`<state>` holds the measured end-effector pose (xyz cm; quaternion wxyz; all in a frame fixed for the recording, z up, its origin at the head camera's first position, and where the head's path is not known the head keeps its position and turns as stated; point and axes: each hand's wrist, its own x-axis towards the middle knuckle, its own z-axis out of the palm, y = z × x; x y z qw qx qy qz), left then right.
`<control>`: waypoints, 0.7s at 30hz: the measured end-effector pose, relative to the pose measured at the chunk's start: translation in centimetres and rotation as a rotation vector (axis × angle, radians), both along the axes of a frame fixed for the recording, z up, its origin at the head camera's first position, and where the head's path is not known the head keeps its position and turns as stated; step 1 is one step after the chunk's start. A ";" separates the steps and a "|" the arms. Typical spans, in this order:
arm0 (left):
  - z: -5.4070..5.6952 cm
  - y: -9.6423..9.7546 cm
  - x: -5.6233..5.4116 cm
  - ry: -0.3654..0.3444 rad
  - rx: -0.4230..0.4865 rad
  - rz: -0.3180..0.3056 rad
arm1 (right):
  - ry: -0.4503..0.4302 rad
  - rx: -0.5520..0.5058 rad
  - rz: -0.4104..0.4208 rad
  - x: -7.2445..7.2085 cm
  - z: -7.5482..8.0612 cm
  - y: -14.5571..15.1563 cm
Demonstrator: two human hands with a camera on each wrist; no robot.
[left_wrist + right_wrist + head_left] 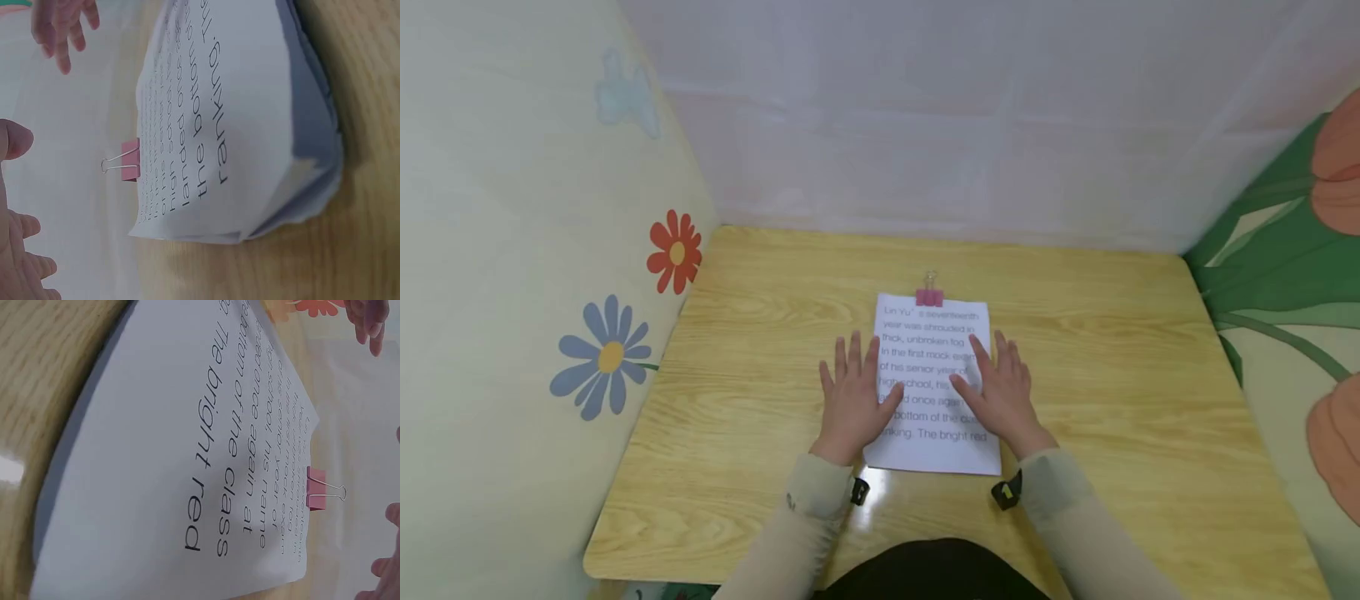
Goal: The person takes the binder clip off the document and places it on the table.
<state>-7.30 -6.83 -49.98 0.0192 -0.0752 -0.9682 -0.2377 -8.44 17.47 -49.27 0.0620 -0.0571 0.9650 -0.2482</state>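
Note:
A stack of white printed sheets lies on the wooden table, its large English text facing up. At its top edge a pink binder clip grips the paper, wire handles pointing away from me. My left hand, fingers spread, hovers over the stack's left edge. Over the right edge my right hand is held the same way, with its thumb toward the middle. Both wrist views show the fingers raised above the paper and holding nothing. The lower corners of the sheets curl slightly in the left wrist view.
The wooden table extends to both sides of the stack. Behind it hangs a pale curtain. A wall with painted flowers borders the left, and a wall with large tulips the right. Each wrist wears a black band.

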 end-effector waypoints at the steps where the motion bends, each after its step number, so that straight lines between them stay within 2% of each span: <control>1: -0.1 0.0 -0.1 -0.008 -0.003 -0.003 | 0.001 -0.002 0.003 -0.2 -0.1 -0.1; 4: -0.1 -0.1 -0.5 -0.026 -0.024 -0.002 | 0.013 0.008 0.010 -0.8 -0.4 -0.3; 12: 0.0 0.3 -1.8 0.009 -0.025 0.018 | 0.045 0.025 -0.005 -2.5 -0.7 -1.1; 18: 0.0 0.7 -2.3 -0.051 -0.022 0.021 | 0.003 0.032 0.021 -4.2 -1.0 -1.6; 21: -0.2 0.7 -2.5 -0.081 0.017 0.029 | 0.004 0.018 0.035 -5.3 -1.1 -1.8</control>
